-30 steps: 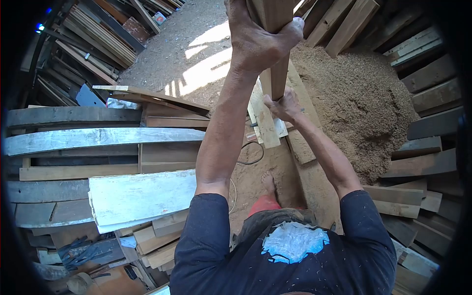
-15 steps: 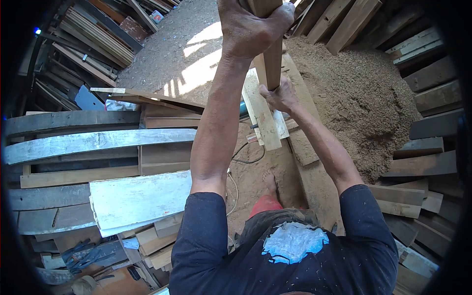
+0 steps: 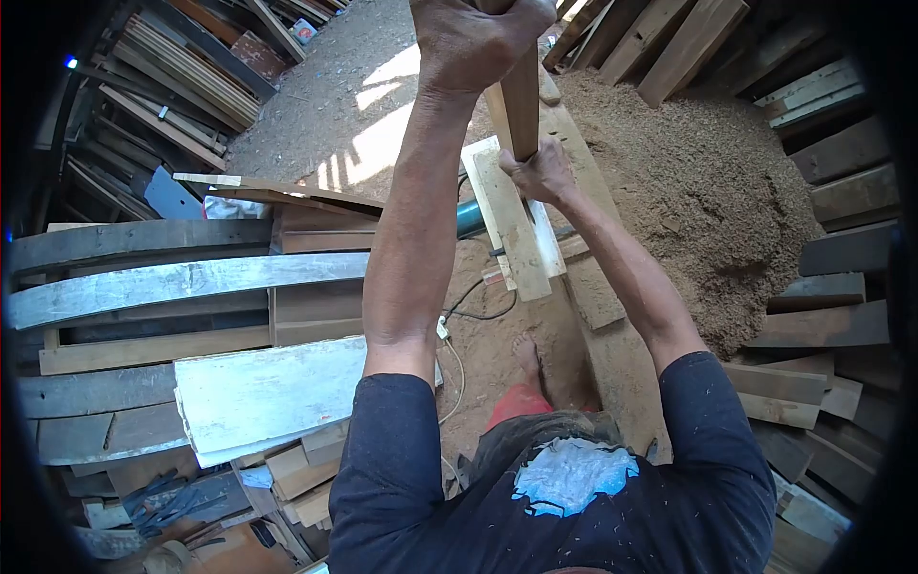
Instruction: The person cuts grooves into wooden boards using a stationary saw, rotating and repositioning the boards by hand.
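Observation:
A long wooden beam (image 3: 522, 107) is held raised and tilted in front of me. High in the view, my left hand (image 3: 483, 43) is wrapped round its upper part; the far end runs out of the frame. Around the beam's near end my right hand (image 3: 541, 174) is closed, lower down and to the right. Beneath that hand lies a narrow pale board assembly (image 3: 524, 251) with a slot in it. A green cylindrical part (image 3: 469, 218), possibly a motor housing, shows at its left side.
A heap of sawdust (image 3: 703, 201) spreads to the right, beside a long plank (image 3: 585, 143). Boards (image 3: 827, 325) are stacked along the right edge. Left of me lie a white-painted board (image 3: 268, 387) and a curved plank (image 3: 191, 277). A cable (image 3: 483, 311) runs over the floor near my bare foot (image 3: 526, 352).
Both hands and the beam have shifted slightly left and a little upward in the view. More of the green part shows now. The grip of both hands stays the same.

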`<action>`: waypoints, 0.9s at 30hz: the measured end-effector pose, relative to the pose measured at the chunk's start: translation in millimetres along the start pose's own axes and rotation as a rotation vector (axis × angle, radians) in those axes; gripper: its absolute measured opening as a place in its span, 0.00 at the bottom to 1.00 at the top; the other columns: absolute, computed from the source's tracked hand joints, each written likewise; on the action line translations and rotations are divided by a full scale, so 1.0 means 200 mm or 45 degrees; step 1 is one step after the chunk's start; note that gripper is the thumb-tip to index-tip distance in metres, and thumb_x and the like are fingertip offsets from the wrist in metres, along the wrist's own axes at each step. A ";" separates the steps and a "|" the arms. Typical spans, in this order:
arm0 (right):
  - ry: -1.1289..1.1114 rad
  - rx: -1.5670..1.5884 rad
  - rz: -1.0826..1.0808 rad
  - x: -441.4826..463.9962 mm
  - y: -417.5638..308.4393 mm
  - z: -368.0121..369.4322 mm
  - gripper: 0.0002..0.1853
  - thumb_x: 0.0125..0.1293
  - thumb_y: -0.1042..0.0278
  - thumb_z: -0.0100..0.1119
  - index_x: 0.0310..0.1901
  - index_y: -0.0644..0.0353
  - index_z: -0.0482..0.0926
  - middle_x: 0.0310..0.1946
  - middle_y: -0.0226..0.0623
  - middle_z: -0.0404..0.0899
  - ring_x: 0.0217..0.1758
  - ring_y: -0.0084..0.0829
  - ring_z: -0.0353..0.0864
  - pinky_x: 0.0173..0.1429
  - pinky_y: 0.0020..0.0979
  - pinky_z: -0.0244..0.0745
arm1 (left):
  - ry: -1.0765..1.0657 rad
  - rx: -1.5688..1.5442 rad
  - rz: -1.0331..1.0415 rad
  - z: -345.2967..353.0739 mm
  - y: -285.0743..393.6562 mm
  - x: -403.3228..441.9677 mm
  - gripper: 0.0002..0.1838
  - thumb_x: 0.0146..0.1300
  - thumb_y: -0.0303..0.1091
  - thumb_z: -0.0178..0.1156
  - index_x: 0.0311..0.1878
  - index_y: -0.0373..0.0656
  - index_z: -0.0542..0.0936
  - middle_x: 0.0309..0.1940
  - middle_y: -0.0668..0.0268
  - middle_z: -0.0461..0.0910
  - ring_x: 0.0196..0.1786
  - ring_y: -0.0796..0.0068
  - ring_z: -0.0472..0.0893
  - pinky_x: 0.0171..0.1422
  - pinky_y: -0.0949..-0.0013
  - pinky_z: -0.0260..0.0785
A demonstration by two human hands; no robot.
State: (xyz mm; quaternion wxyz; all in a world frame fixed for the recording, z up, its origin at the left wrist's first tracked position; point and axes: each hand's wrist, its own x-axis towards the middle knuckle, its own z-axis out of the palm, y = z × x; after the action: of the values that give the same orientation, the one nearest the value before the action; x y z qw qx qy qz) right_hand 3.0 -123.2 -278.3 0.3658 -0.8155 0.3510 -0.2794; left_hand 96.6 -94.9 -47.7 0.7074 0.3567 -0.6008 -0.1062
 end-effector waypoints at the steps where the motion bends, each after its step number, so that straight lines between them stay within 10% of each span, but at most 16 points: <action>1: 0.010 0.009 0.004 0.01 0.00 0.00 0.18 0.57 0.57 0.64 0.47 0.58 0.80 0.35 0.51 0.86 0.39 0.55 0.87 0.47 0.51 0.82 | 0.018 0.004 0.017 0.00 -0.01 0.01 0.60 0.51 0.21 0.63 0.86 0.46 0.42 0.54 0.66 0.74 0.46 0.77 0.78 0.49 0.70 0.77; 27: 0.053 0.068 -0.104 0.43 -0.03 0.04 0.16 0.57 0.56 0.66 0.37 0.62 0.81 0.29 0.52 0.85 0.36 0.52 0.87 0.43 0.48 0.81 | -0.014 0.028 0.091 -0.13 -0.12 0.17 0.62 0.48 0.20 0.64 0.86 0.45 0.41 0.62 0.62 0.74 0.48 0.77 0.79 0.47 0.72 0.77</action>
State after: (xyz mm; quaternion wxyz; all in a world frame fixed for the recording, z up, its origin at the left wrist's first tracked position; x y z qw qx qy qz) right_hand 62.9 -183.9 -261.6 0.3683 -0.8130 0.3174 -0.3203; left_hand 136.3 -121.5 -36.8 0.7035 0.3421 -0.6183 -0.0764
